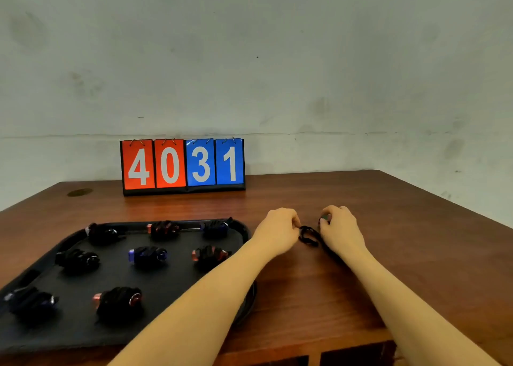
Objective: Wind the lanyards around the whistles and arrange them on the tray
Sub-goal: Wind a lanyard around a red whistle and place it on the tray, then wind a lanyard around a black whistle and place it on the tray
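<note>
Black lanyard (308,235) loops on the wooden table (388,213) just right of the tray (241,227), left hand (279,231) pinching it, right hand (340,227) curled round a whistle (324,217).

Dim even light, soft shadows under forearms, slight blur, wide-angle bending at edges

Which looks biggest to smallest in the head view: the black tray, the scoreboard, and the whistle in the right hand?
1. Black tray, though nearness to the camera inflates it.
2. Scoreboard, farther back, so the tray-scoreboard gap is unsure.
3. Whistle, mostly hidden in the right hand, clearly smallest.
</note>
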